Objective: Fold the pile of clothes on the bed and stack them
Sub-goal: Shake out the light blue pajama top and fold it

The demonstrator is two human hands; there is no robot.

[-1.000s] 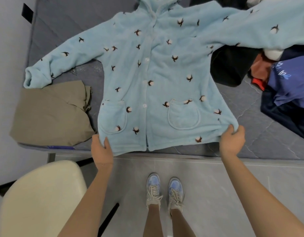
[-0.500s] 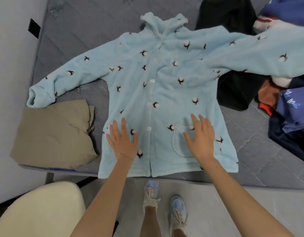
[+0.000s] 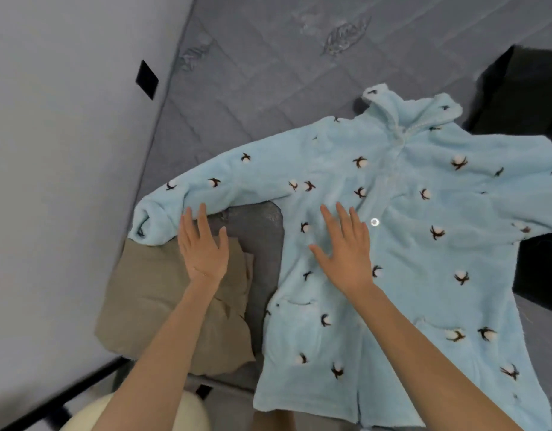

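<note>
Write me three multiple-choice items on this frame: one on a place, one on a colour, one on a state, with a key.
1. Where does the folded khaki garment lie relative to the robe?
A. On its hood
B. On the person's left of its body, by the sleeve cuff
C. Inside a pocket

2. What colour is the robe?
A. Pink
B. Green
C. Light blue

3. How is the right hand?
A. Flat on the robe's front, fingers straight
B. Gripping the hem
C. Out of view

Key: 1 B, the khaki fabric sits beside the robe's body, at the cuff. 2 C, the fleece is pale blue with a flower print. 3 A, the palm lies open near the buttons.
</note>
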